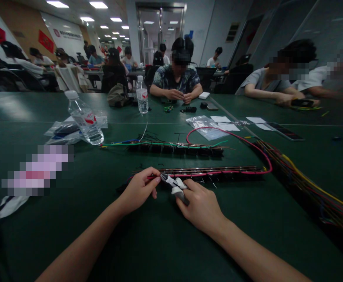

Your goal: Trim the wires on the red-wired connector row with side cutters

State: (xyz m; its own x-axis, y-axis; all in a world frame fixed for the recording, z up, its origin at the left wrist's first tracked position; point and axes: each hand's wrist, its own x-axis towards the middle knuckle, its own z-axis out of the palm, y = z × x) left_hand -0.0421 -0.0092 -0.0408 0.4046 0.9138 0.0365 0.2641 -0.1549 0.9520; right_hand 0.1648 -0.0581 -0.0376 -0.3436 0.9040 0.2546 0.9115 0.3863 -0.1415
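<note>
My right hand (pixel 202 203) is closed around the grey-and-white handles of a pair of wire cutters (pixel 169 180). Their jaws point left and meet the fingertips of my left hand (pixel 142 188). Those fingers pinch what looks like a red wire (pixel 151 177); its tip is hidden at the jaws. Just beyond both hands lies a long black strip bundled with wires (pixel 233 170), a thick pink-red wire (pixel 269 158) running along it and looping back over the table. Farther off, parallel to it, rests a second wired strip (pixel 177 147) with green wire.
A thick wire bundle (pixel 303 180) runs down the right side. Two water bottles (pixel 86 119) (pixel 142 96), a clear plastic bag (pixel 208 127), papers (pixel 228 126) and a phone (pixel 284 131) lie beyond. A blurred badge (pixel 39 170) is at left. Co-workers (pixel 177 74) sit opposite.
</note>
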